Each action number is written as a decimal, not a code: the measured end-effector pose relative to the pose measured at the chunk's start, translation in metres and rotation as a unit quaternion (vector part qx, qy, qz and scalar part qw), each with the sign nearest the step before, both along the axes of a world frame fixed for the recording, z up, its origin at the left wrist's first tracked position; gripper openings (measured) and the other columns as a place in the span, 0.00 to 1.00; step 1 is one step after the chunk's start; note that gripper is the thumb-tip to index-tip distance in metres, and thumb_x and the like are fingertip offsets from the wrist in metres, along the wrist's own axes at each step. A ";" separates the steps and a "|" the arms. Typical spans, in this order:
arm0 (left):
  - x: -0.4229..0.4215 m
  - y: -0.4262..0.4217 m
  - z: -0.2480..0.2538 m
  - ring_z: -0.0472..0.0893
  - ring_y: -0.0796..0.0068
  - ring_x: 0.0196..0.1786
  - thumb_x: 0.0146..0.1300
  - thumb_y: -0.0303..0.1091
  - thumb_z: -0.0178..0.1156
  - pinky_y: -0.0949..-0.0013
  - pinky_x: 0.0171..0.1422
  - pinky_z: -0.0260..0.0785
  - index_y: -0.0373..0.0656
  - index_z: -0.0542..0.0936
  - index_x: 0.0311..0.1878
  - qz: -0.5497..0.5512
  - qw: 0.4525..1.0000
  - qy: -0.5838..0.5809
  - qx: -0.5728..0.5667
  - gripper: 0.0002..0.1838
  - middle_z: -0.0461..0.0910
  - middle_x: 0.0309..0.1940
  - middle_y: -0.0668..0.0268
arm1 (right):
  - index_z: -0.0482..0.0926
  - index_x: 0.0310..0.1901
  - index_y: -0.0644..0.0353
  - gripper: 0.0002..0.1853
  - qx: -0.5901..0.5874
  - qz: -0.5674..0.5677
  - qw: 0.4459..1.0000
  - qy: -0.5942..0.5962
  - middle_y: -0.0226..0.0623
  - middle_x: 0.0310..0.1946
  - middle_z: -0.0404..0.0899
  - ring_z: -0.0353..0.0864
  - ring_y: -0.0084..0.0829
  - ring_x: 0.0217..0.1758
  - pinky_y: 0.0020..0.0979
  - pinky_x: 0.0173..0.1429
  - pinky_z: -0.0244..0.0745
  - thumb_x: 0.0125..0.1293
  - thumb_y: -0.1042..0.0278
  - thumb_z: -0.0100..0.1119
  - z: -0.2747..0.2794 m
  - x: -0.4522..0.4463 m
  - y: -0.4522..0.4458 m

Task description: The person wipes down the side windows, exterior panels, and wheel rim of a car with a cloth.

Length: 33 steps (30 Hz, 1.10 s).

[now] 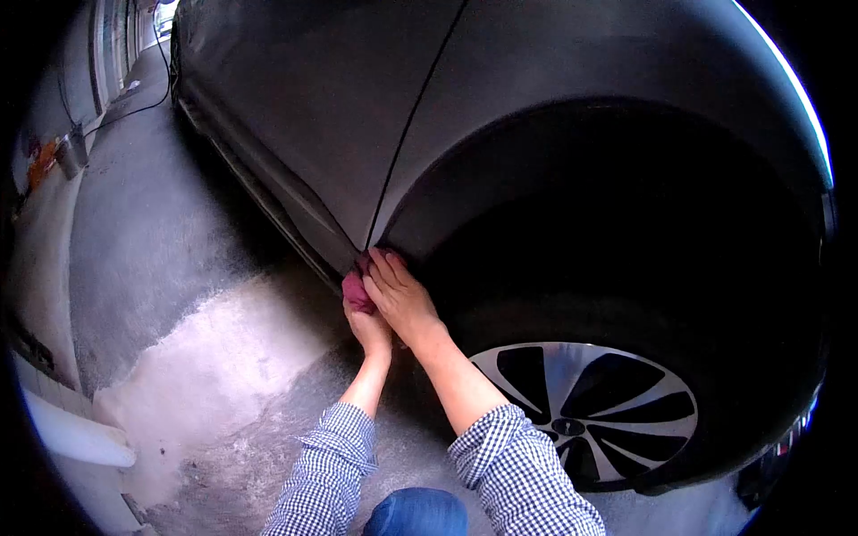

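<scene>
Both my hands meet at a dark red cloth (357,294), low on the side of a dark grey car (295,116). The cloth is bunched up against the lower body, just below the door seam and at the front edge of the wheel arch. My left hand (370,330) grips it from underneath, with its fingers partly hidden behind the cloth. From above, my right hand (399,299) presses on the cloth with bent fingers. Close to my right forearm is the wheel (567,426), with silver spokes and a dark tyre.
Concrete floor (134,232) runs along the car's side, with a paler patch (223,348). A bucket-like container (71,154) stands by the left wall, and a dark hose or cable (143,109) trails nearby. A white pipe-like object (80,435) lies at lower left. My knee (416,512) shows at the bottom.
</scene>
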<state>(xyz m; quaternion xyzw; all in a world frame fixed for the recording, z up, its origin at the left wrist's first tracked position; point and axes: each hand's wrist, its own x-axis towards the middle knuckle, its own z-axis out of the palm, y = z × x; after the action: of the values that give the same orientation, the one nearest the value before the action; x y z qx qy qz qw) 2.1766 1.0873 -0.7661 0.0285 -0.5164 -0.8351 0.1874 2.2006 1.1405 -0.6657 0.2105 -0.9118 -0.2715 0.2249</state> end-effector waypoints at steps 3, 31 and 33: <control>0.001 0.011 0.019 0.72 0.66 0.57 0.71 0.47 0.45 0.66 0.62 0.63 0.41 0.70 0.60 -0.069 0.972 -0.039 0.223 0.23 0.73 0.56 0.62 | 0.71 0.49 0.64 0.18 -0.090 0.062 0.994 0.028 0.46 0.57 0.73 0.58 0.43 0.72 0.45 0.75 0.46 0.59 0.64 0.48 0.012 0.000 0.007; 0.329 0.023 0.412 0.73 0.55 0.58 0.52 0.28 0.66 0.58 0.66 0.60 0.40 0.74 0.52 0.123 0.762 0.596 -0.221 0.23 0.76 0.52 0.54 | 0.71 0.51 0.62 0.19 -0.163 0.036 0.805 0.570 0.52 0.57 0.73 0.63 0.51 0.69 0.60 0.75 0.34 0.59 0.65 0.55 0.306 0.392 0.058; 0.372 0.016 0.422 0.73 0.54 0.58 0.49 0.27 0.66 0.57 0.66 0.60 0.40 0.75 0.52 0.139 0.704 0.652 -0.243 0.23 0.76 0.52 0.54 | 0.70 0.54 0.62 0.24 -0.189 0.001 0.774 0.604 0.53 0.60 0.71 0.58 0.50 0.72 0.59 0.75 0.31 0.57 0.63 0.59 0.296 0.434 0.052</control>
<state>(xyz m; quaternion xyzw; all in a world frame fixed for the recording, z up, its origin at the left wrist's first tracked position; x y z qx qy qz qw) 2.5483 1.1035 -0.3445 -0.4987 -0.4406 -0.4551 0.5916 2.6341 1.1922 -0.3695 -0.0429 -0.6213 -0.1646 0.7649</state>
